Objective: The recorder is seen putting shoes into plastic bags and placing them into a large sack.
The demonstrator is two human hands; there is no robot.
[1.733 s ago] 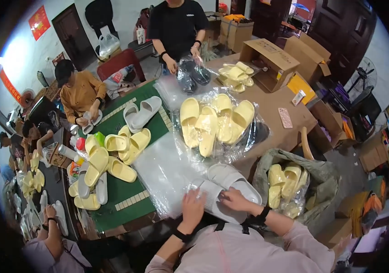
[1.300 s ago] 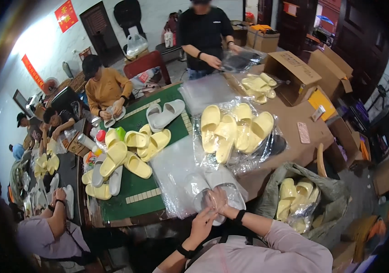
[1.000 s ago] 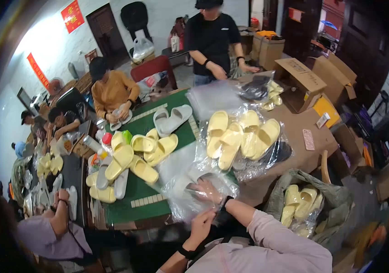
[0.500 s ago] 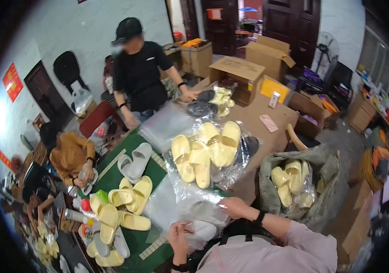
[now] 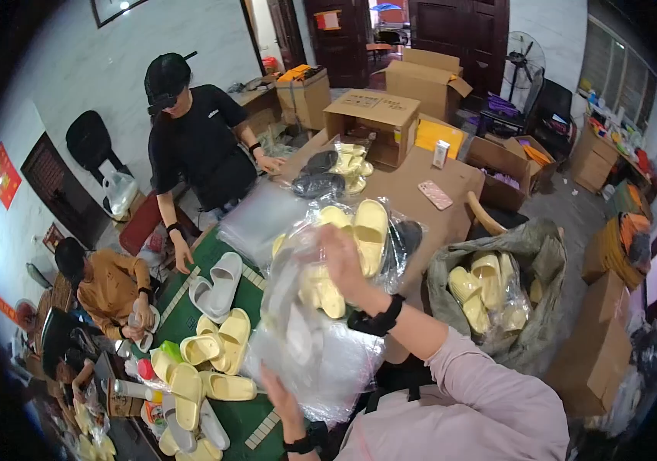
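A clear bag with a pair of grey slippers [image 5: 297, 319] is smeared by motion over the near end of the bagged pile. My right hand [image 5: 344, 265] is raised beside the bag, in front of bagged yellow slippers [image 5: 370, 227]; its fingers are too blurred to show whether they grip the plastic. Lower down, my left hand [image 5: 284, 401] has its fingers stretched out and holds nothing, close to a stack of clear plastic bags [image 5: 344, 365]. Loose yellow slippers [image 5: 232, 334] and a grey pair [image 5: 217, 288] lie on the green mat [image 5: 247, 411] to the left.
A person in black [image 5: 201, 146] stands across the table; another in mustard [image 5: 113, 288] handles grey slippers at left. An open sack [image 5: 540, 269] of bagged yellow slippers stands at right. A pink phone [image 5: 435, 194] and cardboard box [image 5: 370, 115] sit farther back.
The bagged grey slippers have moved up and away from me onto the pile, my right hand going with them. My left hand has come off the bag and its fingers have straightened. The view has shifted.
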